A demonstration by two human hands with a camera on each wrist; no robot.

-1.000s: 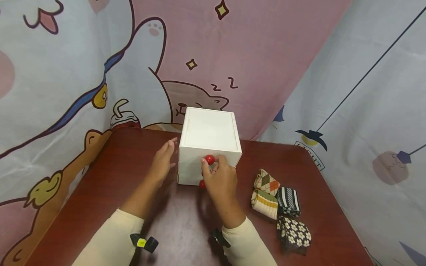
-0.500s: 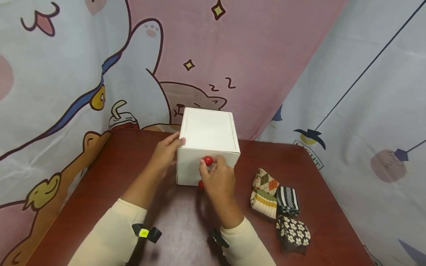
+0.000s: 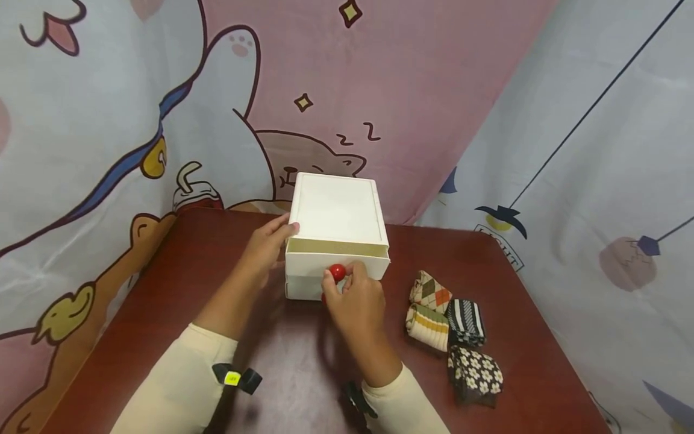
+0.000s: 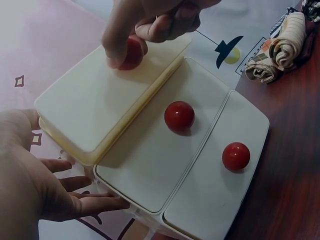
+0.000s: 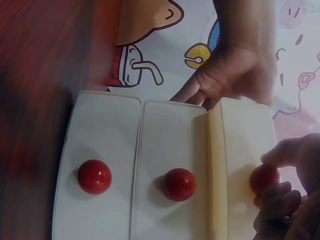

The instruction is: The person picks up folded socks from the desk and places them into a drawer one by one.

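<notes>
Pinching red knob (image 3: pixel 337 272) of part-open top drawer (image 3: pixel 306 264) with right hand (image 3: pixel 356 301), resting spread left hand (image 3: pixel 264 248) against side of white cabinet (image 3: pixel 338 208) on tabletop (image 3: pixel 293 367), likely to keep it from sliding under any pull.

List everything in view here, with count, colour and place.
box: 1, white, on the table
drawers: 3, white, in the box; top one partly pulled out, others shut
knobs: 3, red, one per drawer front
argyle socks: 1 bundle, beige, green and orange, right of the box
striped socks: 1 bundle, cream, green and yellow, nearer the person than the argyle socks
black-and-white socks: 1 bundle, right of those two
flowered socks: 1 bundle, dark with pale flowers, nearest the person
table: 1, reddish brown, beneath these
cartoon backdrop: count unclear, pink and whitish, around the table
sleeves: 2, cream, on the forearms
wrist straps: 2, black, at the sleeves
left hand: 1, at the box's left side
right hand: 1, pinching the top drawer's knob
</notes>
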